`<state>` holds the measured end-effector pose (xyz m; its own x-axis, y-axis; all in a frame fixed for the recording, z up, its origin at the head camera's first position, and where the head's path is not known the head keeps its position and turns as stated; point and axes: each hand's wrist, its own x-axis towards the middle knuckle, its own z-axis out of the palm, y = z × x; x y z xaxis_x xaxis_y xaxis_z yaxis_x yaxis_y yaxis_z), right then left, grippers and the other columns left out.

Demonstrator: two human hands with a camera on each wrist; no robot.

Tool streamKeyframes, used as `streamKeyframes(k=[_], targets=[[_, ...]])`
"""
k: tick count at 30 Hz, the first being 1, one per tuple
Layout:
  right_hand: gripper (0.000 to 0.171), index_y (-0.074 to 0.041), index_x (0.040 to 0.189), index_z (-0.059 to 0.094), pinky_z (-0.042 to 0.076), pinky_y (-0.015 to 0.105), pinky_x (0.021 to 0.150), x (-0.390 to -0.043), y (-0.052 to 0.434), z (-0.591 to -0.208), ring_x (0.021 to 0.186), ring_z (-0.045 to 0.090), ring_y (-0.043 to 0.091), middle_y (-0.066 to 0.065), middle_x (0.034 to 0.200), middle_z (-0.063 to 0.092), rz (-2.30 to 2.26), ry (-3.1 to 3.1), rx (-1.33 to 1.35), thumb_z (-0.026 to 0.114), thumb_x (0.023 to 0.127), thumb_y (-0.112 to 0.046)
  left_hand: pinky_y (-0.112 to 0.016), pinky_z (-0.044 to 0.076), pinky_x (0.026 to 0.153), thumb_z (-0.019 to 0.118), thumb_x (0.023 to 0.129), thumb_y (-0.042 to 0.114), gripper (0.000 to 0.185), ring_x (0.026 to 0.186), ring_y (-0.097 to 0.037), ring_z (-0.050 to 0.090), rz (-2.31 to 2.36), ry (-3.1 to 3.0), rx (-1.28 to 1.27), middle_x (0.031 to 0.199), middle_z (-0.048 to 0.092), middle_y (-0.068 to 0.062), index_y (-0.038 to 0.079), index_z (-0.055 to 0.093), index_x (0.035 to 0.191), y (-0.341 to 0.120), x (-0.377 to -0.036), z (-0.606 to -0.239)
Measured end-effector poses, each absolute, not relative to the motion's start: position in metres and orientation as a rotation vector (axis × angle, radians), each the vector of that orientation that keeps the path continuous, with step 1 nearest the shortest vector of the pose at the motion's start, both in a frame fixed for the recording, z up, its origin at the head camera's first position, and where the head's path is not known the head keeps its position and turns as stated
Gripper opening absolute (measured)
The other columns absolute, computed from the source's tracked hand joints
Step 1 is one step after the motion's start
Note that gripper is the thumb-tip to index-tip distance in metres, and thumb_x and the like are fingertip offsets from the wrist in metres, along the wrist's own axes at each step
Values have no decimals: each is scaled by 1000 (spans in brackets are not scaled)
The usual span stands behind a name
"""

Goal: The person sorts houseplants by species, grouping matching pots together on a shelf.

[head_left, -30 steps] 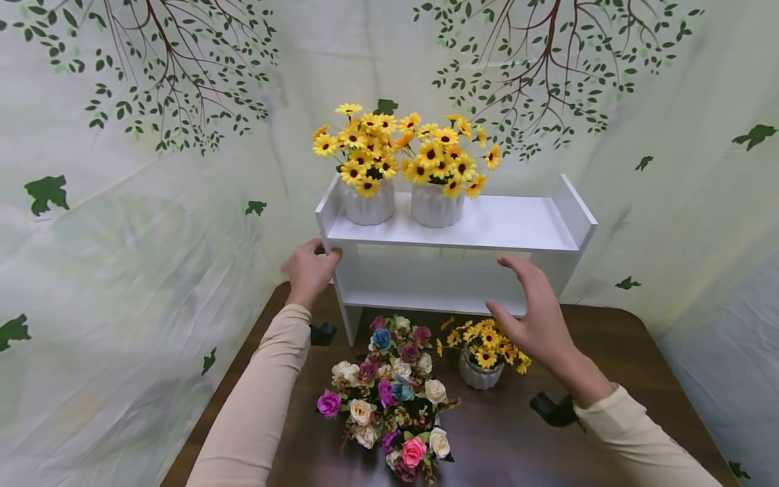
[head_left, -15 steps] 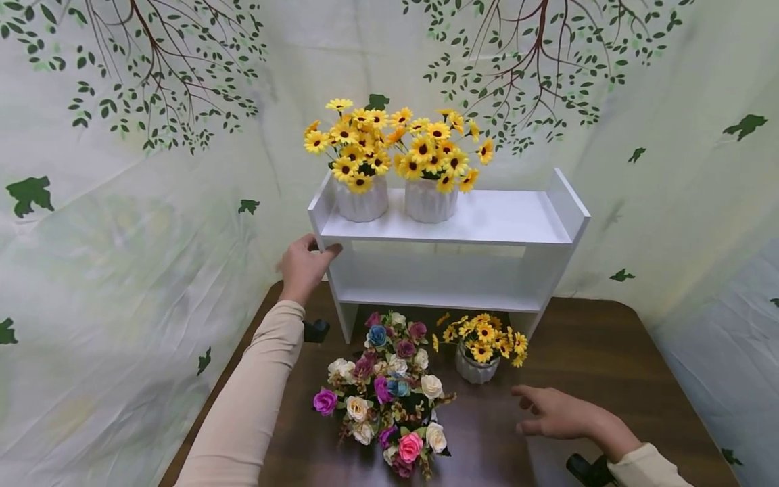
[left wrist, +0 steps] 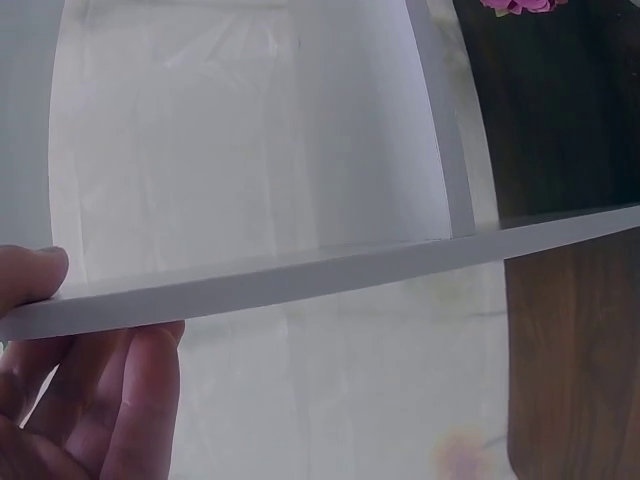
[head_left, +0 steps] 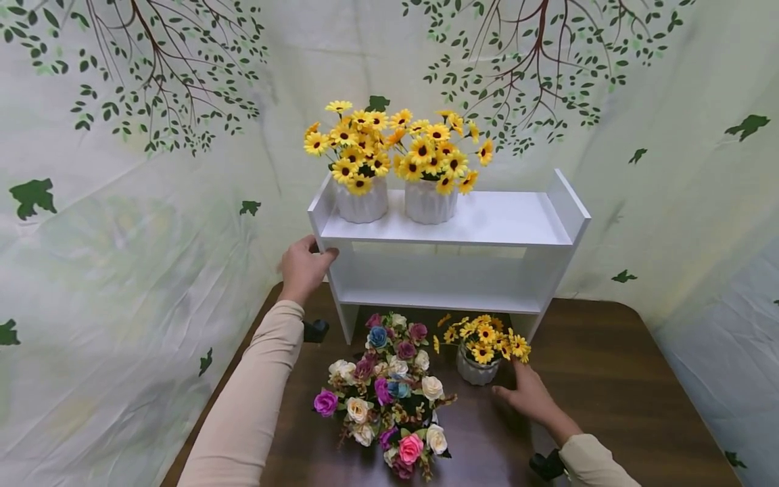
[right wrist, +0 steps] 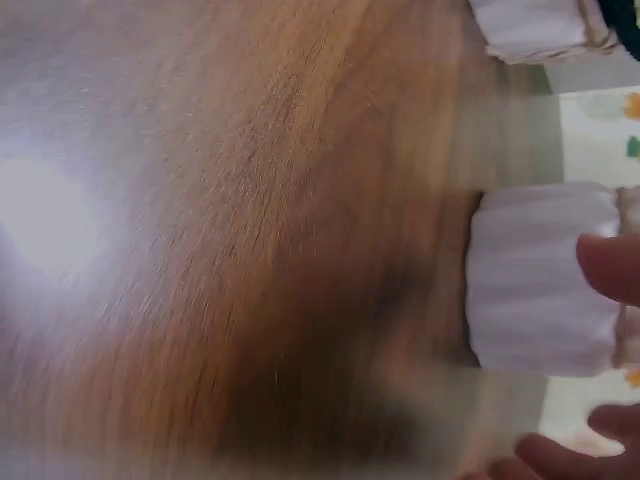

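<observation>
the left hand [head_left: 302,267] grips the white shelf's [head_left: 447,230] left edge; the right hand [head_left: 528,396], fingers relaxed and holding nothing, reaches the small sunflower pot [head_left: 477,368] on the table [head_left: 608,379]; a clumsy touch could tip it toward the mixed bouquet [head_left: 389,392].

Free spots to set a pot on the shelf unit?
Top shelf: bare right half, between second white pot and right end wall. Lower shelf bare throughout. Table crowded ahead of it: mixed bouquet, small sunflower pot, right hand.
</observation>
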<state>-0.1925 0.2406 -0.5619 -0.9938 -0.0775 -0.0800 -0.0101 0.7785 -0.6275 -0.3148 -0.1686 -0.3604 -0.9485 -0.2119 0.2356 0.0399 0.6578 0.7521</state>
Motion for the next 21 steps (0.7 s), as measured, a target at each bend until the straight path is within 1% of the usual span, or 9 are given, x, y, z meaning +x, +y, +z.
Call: streamKeyframes(k=[3,5,7,10,13,16,18,21], targets=[[92,14,147,28,37,64,107,-199,236,-568,134,40,56,40,146,39,-1072,2851,16,77,82,-29,-47,54,84,66,87,28,39,101,-34,69,-1174,-2583,138,114,73,-17,4,68,117,-168,-315,-360],[96,13,148,25,34,64,110,-203,233,-570,137,38,55,39,148,38,-1182,2783,73,78,81,-30,-47,54,84,66,87,28,38,101,-34,69,-1170,-2585,138,114,73,-17,4,69,117,-168,-316,-361],[96,10,149,23,32,63,112,-207,230,-572,139,37,52,37,149,38,-1301,2712,113,79,81,-28,-46,53,84,65,87,28,38,101,-33,69,-1163,-2590,134,114,73,-16,5,69,116,-167,-317,-361],[93,7,149,26,33,60,113,-214,226,-576,138,40,49,34,148,42,-1454,2636,143,79,80,-26,-46,53,85,65,87,28,38,102,-33,69,-1173,-2587,127,114,73,-17,5,69,116,-167,-317,-362],[84,4,146,34,39,57,109,-220,221,-581,134,47,45,30,143,49,-1542,2632,123,78,81,-25,-47,54,85,65,86,26,38,102,-34,69,-1200,-2575,128,114,73,-17,4,68,117,-168,-317,-362],[79,0,145,38,39,54,109,-226,216,-587,134,48,39,25,143,50,-1661,2620,45,79,81,-20,-48,54,85,64,87,25,38,102,-34,69,-1215,-2569,123,114,72,-18,3,68,118,-169,-317,-362],[80,-1,145,37,38,54,110,-229,213,-591,135,46,37,23,144,49,-1742,2615,-17,80,80,-15,-48,54,85,64,87,25,39,103,-35,69,-1214,-2571,117,115,72,-18,3,68,118,-170,-316,-362],[82,-2,145,37,36,53,110,-230,210,-595,134,46,36,22,143,48,-1790,2632,-50,81,77,-13,-48,54,85,64,87,26,39,103,-35,69,-1197,-2580,113,116,72,-18,4,68,119,-170,-316,-362]])
